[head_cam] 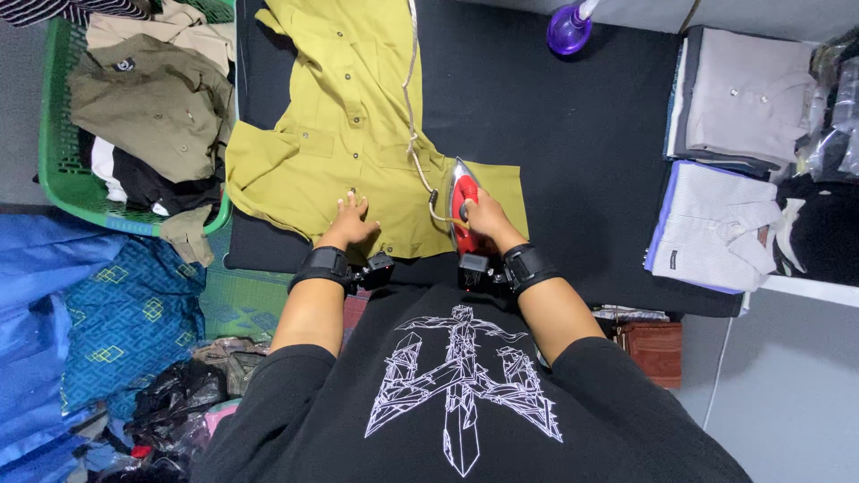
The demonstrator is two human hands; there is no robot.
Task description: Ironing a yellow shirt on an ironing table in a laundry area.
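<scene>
Bright, even overhead light; soft shadows; sharp focus; perhaps slight wide-angle bending at the edges

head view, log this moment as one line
left hand: flat on olive-yellow button shirt | right hand: grips red iron on shirt hem | surface: black ironing mat

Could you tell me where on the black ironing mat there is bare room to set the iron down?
Bare black mat lies right of the yellow shirt, bordered by the purple bottle above and the folded stacks at the right. The left is crowded: shirt, left hand, green basket.
</scene>
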